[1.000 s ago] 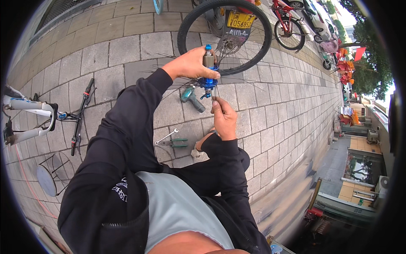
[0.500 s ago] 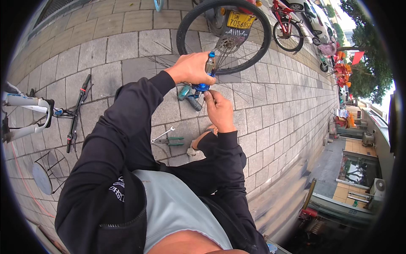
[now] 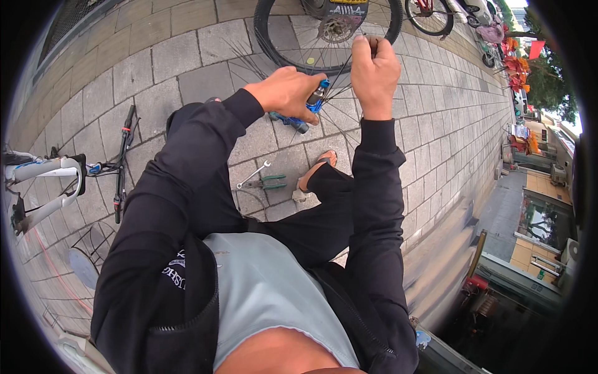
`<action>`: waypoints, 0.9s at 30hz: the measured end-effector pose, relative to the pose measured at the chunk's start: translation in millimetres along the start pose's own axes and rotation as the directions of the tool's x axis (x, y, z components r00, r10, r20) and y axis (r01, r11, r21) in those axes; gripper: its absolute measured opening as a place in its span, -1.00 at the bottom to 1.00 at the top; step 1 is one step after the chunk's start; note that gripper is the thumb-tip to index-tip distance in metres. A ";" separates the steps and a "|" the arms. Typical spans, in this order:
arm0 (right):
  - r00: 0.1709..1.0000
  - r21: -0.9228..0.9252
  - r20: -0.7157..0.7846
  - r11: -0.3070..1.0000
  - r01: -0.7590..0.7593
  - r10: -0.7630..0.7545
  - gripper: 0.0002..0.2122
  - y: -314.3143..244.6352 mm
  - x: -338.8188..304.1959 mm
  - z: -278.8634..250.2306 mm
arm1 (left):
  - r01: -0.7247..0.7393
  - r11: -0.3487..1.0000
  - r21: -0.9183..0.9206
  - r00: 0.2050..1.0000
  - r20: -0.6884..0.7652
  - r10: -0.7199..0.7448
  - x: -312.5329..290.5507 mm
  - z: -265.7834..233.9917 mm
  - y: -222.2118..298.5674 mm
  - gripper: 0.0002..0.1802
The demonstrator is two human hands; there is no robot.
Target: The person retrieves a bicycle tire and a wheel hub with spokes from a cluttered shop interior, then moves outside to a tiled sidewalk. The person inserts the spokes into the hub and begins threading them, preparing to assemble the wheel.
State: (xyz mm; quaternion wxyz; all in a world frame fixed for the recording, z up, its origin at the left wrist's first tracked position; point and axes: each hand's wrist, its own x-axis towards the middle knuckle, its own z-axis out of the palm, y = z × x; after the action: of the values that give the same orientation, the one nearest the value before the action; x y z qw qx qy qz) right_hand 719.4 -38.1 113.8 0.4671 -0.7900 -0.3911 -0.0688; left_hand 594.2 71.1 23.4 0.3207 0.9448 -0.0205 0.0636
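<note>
My left hand (image 3: 286, 95) is wrapped round a blue and silver bicycle hub (image 3: 318, 93), gripping it between thumb and fingers. Thin loose spokes fan out from the hub to both sides. To the right and farther away, my right hand (image 3: 376, 71) is raised with thumb and forefinger pinched together. A dark spoke (image 3: 340, 75) runs from the hub up toward that pinch; its end is hidden by the fingers. Behind both hands is a wheel with a black tyre (image 3: 264, 31) and a brake disc (image 3: 337, 28). Partly hidden under the hub is a dark, blue-ended cylindrical thing (image 3: 297, 124).
On the paving lie a wrench (image 3: 254, 175) and green-handled pliers (image 3: 274, 181), near my sandalled foot (image 3: 325, 159). A handlebar (image 3: 122, 163) and white bicycle frame (image 3: 53, 177) are at left, above a round stool (image 3: 83, 267). A red bicycle (image 3: 430, 15) stands far right.
My right hand has moved from just below the hub up and to the right, toward the brake disc. The hub has tilted slightly in my left hand. The whole view has shifted a little.
</note>
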 end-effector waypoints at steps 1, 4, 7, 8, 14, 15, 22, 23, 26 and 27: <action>0.994 -0.113 -0.010 0.988 0.105 -0.106 -0.73 -2.8 8.5 -2.3 | 0.053 0.998 -0.036 0.998 -0.024 -0.054 3.4 4.9 -0.8 -0.04; 0.969 0.019 -0.123 0.975 0.220 -0.216 -0.80 -0.9 33.9 -9.4 | 0.075 0.995 -0.071 0.997 -0.002 -0.075 9.3 -7.3 2.0 -0.11; 0.961 0.146 -0.221 0.968 0.203 -0.168 -0.83 -18.4 62.5 -45.1 | -0.013 0.992 0.124 0.999 0.042 0.008 7.0 -3.3 -1.0 -0.14; 0.944 0.252 -0.289 0.938 0.236 -0.159 -0.80 -22.4 68.2 -57.3 | 0.025 0.986 0.164 0.992 0.120 -0.045 10.3 0.1 -3.8 -0.16; 0.974 0.407 -0.224 0.905 0.123 -0.032 -0.70 -7.2 4.4 -82.6 | 0.229 0.973 0.038 0.973 -0.051 -0.227 5.0 -11.6 -38.4 -0.38; 0.980 0.426 -0.200 0.901 0.088 -0.001 -0.70 9.9 -22.4 -75.8 | 0.243 0.970 -0.009 0.967 -0.075 -0.243 9.2 -15.1 -41.3 -0.40; 0.812 0.697 -0.377 0.714 -0.068 0.446 -0.40 12.8 -91.6 -73.6 | 0.215 0.958 0.190 0.970 0.074 -0.232 1.1 -12.7 -38.0 -0.34; 0.833 0.733 -0.337 0.677 -0.060 0.438 -0.41 15.7 -90.8 -85.5 | 0.224 0.951 0.213 0.966 0.082 -0.246 2.2 -12.9 -37.8 -0.34; 0.914 0.720 -0.191 0.684 -0.118 0.358 -0.44 27.7 -96.9 -102.3 | 0.279 0.932 0.229 0.958 -0.008 -0.285 4.1 -8.1 -46.6 -0.27; 0.920 0.707 -0.158 0.691 -0.149 0.359 -0.45 38.5 -99.4 -95.2 | 0.316 0.915 0.250 0.947 -0.035 -0.318 7.0 -8.9 -49.5 -0.25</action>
State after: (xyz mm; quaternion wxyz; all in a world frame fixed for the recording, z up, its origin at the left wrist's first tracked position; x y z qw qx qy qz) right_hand 701.9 -178.4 93.2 0.7800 -0.5910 -0.2030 0.0331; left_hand 604.1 115.7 1.5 0.2038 0.9689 0.1401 0.0100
